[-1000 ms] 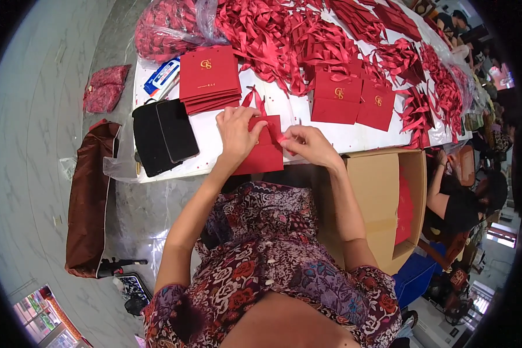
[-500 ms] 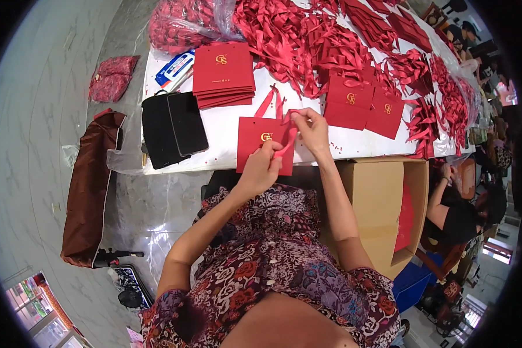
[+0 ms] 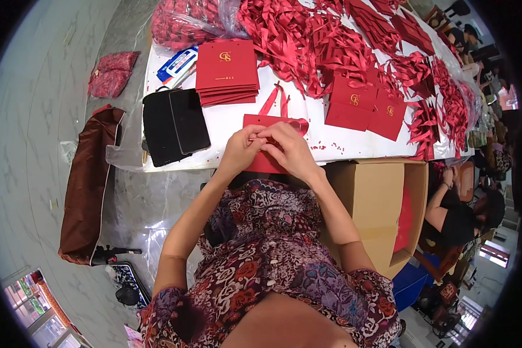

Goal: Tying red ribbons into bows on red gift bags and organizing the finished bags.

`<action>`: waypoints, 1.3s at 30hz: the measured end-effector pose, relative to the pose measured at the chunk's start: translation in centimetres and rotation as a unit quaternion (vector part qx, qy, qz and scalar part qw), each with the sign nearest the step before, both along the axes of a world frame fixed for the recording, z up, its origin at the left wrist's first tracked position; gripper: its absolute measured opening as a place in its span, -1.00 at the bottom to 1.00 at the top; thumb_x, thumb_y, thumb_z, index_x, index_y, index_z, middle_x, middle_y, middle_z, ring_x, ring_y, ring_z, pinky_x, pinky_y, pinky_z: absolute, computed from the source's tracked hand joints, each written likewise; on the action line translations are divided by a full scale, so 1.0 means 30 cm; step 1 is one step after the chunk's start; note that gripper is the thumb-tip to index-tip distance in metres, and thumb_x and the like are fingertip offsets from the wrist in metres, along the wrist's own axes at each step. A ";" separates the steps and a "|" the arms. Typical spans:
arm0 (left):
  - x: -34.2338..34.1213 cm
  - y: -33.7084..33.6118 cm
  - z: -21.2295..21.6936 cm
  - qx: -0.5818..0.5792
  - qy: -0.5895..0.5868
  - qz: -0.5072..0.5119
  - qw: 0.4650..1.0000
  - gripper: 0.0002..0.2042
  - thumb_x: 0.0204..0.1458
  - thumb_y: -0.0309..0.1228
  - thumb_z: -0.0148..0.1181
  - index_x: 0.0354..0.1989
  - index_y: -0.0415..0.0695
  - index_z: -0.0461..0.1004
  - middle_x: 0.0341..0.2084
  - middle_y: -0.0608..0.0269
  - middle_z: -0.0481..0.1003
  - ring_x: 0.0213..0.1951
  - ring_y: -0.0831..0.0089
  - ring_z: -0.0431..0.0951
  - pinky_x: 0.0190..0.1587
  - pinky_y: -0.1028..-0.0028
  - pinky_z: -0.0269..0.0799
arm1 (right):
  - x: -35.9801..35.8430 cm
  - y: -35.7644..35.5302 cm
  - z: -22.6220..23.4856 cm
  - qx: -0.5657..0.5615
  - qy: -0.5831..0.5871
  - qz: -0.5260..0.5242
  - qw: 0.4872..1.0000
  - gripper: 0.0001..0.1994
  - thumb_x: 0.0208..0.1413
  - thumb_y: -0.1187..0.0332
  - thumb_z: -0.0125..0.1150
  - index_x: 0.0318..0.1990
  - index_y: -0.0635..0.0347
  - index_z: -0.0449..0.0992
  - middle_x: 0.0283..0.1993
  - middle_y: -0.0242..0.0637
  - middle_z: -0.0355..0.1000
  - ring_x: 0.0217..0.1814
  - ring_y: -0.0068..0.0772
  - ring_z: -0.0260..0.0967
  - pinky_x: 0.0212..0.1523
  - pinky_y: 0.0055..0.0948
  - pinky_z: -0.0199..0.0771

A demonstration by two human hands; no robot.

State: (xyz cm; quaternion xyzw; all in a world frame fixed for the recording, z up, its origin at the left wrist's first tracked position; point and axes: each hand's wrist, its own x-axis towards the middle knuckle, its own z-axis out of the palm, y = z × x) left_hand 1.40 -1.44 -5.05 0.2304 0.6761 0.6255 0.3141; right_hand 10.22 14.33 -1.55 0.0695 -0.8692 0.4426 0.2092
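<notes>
A flat red paper bag (image 3: 265,165) with gold print lies at the near table edge, in front of me. A red ribbon (image 3: 300,125) loops out beside its top, and more ribbon rises beyond the top edge. Over the bag's middle, my left hand (image 3: 241,152) and my right hand (image 3: 291,152) meet fingertip to fingertip. Both are closed in a pinch on the ribbon, whose pinched part is mostly hidden by the fingers. To the left sits a stack of red bags (image 3: 226,64).
A black phone (image 3: 189,122) rests on a black cloth pouch (image 3: 158,130) at the left. Red ribbons (image 3: 284,35) heap across the far table, with more red bags (image 3: 354,100) at right. An opened cardboard box (image 3: 380,203) stands by my right arm; a person (image 3: 455,209) sits beyond.
My right hand has come down and left to join my left hand, which has moved slightly left. The raised stretch of ribbon is now gathered between them, and the hands cover the gold print.
</notes>
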 end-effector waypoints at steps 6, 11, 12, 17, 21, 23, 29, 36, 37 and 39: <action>-0.010 -0.022 0.027 -0.016 0.015 0.038 0.999 -0.83 0.20 -0.49 0.09 -0.11 -0.30 0.37 -0.43 0.26 0.51 -0.39 0.60 0.49 -0.32 0.62 0.44 | -0.008 -0.015 -0.039 -0.054 -0.058 0.004 0.997 -0.84 0.11 0.47 0.23 -0.16 0.26 0.48 -0.28 -0.18 0.41 -0.27 -0.19 0.43 -0.25 -0.35 0.42; -0.021 -0.012 0.009 0.005 -0.047 0.040 0.998 -0.89 0.20 -0.48 0.12 -0.22 -0.27 0.40 -0.47 0.29 0.52 -0.43 0.65 0.49 -0.36 0.64 0.42 | -0.013 -0.023 -0.054 -0.085 -0.105 -0.022 0.991 -0.88 0.10 0.45 0.25 -0.25 0.27 0.46 -0.33 -0.16 0.40 -0.33 -0.17 0.43 -0.32 -0.33 0.41; -0.022 -0.010 0.001 0.004 -0.047 0.041 0.998 -0.89 0.20 -0.48 0.12 -0.22 -0.27 0.40 -0.47 0.29 0.52 -0.43 0.65 0.49 -0.36 0.64 0.42 | -0.020 -0.029 -0.062 -0.114 -0.107 -0.045 0.987 -0.88 0.11 0.45 0.25 -0.26 0.28 0.46 -0.36 -0.23 0.40 -0.39 -0.32 0.39 -0.37 -0.42 0.37; -0.034 -0.005 -0.036 0.022 0.016 0.071 0.997 -0.88 0.15 -0.45 0.19 -0.29 -0.25 0.45 -0.56 0.32 0.51 -0.52 0.66 0.48 -0.44 0.64 0.39 | -0.043 -0.017 -0.079 -0.095 -0.106 -0.039 0.989 -0.88 0.13 0.44 0.26 -0.28 0.29 0.46 -0.42 -0.28 0.41 -0.45 -0.44 0.34 -0.42 -0.50 0.33; -0.058 0.006 0.019 -0.106 0.118 0.075 0.984 -0.84 0.07 -0.46 0.24 -0.21 -0.24 0.48 -0.45 0.19 0.52 -0.42 0.46 0.55 -0.37 0.50 0.46 | -0.062 -0.021 -0.100 -0.053 -0.068 -0.081 0.993 -0.88 0.08 0.46 0.24 -0.28 0.29 0.45 -0.34 -0.10 0.44 -0.30 -0.05 0.44 -0.27 -0.21 0.41; -0.073 0.011 0.031 -0.141 0.485 0.138 0.852 -0.75 0.02 -0.49 0.26 -0.11 -0.21 0.49 -0.27 0.15 0.48 -0.29 0.31 0.53 -0.23 0.44 0.45 | -0.074 -0.030 -0.109 -0.017 -0.040 -0.103 0.994 -0.88 0.07 0.46 0.24 -0.28 0.29 0.45 -0.33 -0.09 0.45 -0.29 -0.03 0.44 -0.25 -0.19 0.42; -0.065 0.020 0.021 -0.175 0.455 0.087 0.869 -0.67 -0.07 -0.51 0.29 -0.08 -0.16 0.48 -0.21 0.06 0.41 -0.21 0.05 0.50 -0.14 0.27 0.45 | -0.091 -0.035 -0.138 -0.078 -0.089 -0.152 0.981 -0.87 0.03 0.49 0.25 -0.29 0.30 0.45 -0.39 -0.06 0.45 -0.35 -0.06 0.46 -0.31 -0.18 0.43; -0.049 0.042 0.064 -0.165 0.477 0.083 0.859 -0.72 -0.10 -0.56 0.26 -0.17 -0.18 0.46 -0.23 0.07 0.40 -0.20 0.05 0.50 -0.22 0.22 0.46 | -0.105 -0.055 -0.124 -0.106 -0.097 -0.172 0.975 -0.88 -0.02 0.48 0.29 -0.36 0.33 0.49 -0.48 -0.11 0.48 -0.45 -0.18 0.49 -0.39 -0.28 0.49; -0.048 0.042 0.069 -0.169 0.488 0.075 0.853 -0.74 -0.09 -0.56 0.24 -0.18 -0.17 0.45 -0.24 0.09 0.40 -0.21 0.06 0.50 -0.23 0.21 0.45 | -0.104 -0.056 -0.120 -0.142 -0.116 -0.178 0.967 -0.87 -0.04 0.47 0.30 -0.38 0.33 0.49 -0.50 -0.12 0.49 -0.47 -0.22 0.50 -0.40 -0.32 0.50; -0.046 0.043 0.074 -0.173 0.499 0.067 0.847 -0.76 -0.08 -0.56 0.22 -0.19 -0.17 0.45 -0.24 0.11 0.40 -0.22 0.07 0.50 -0.25 0.20 0.45 | -0.104 -0.059 -0.126 -0.159 -0.111 -0.184 0.964 -0.87 -0.05 0.47 0.31 -0.39 0.33 0.50 -0.51 -0.12 0.50 -0.48 -0.25 0.50 -0.39 -0.34 0.50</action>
